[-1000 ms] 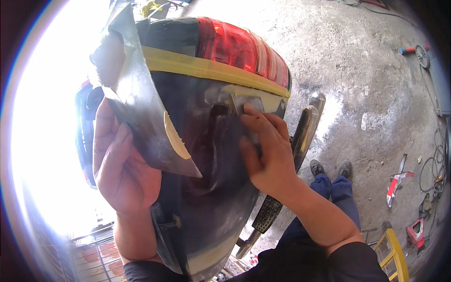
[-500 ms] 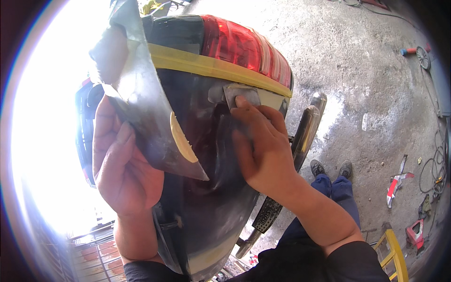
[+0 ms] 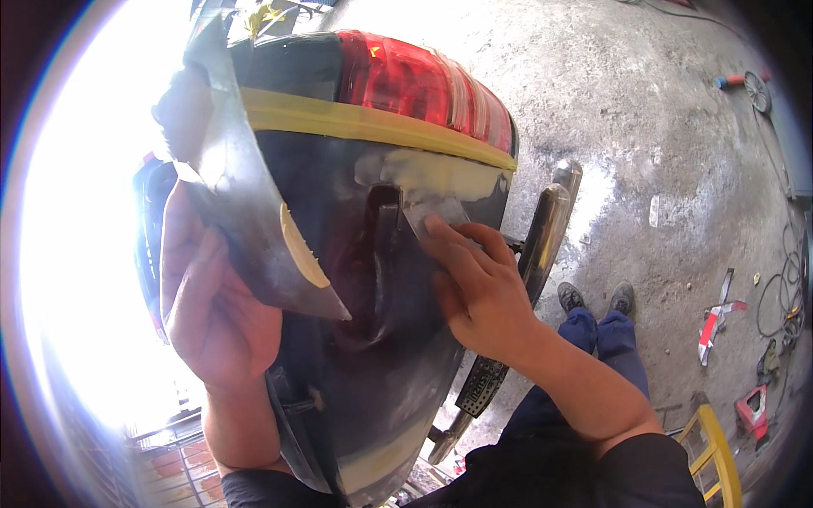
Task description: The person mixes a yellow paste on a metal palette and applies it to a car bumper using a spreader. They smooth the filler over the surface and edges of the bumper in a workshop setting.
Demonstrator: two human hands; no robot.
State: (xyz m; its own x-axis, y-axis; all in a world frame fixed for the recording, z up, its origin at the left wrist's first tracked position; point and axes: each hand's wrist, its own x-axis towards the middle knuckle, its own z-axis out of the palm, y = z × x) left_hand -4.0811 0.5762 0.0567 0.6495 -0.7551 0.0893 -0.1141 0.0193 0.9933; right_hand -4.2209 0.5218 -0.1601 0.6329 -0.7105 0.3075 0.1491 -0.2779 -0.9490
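Observation:
My left hand (image 3: 216,313) grips a long, curved grey sheet (image 3: 246,195) with cream paste (image 3: 301,245) along its edge. My right hand (image 3: 478,296) holds a small flat grey spreader (image 3: 440,216) against the dark vehicle panel (image 3: 356,389), fingers pressed on it, just right of an elongated recess (image 3: 381,254). A cream filler patch (image 3: 440,169) lies above the spreader, under a band of yellow masking tape (image 3: 339,118) below the red tail light (image 3: 415,85).
A chrome step bar (image 3: 542,237) runs along the panel's right. My feet (image 3: 597,300) stand on concrete floor (image 3: 644,135). Cables (image 3: 775,279), red-and-white offcuts (image 3: 716,326) and a yellow ladder (image 3: 711,457) are at right. Glare washes out the left side.
My right hand and spreader have moved down from just under the tape, leaving more of the cream patch in view. My left hand still holds the sheet, slightly farther left in view.

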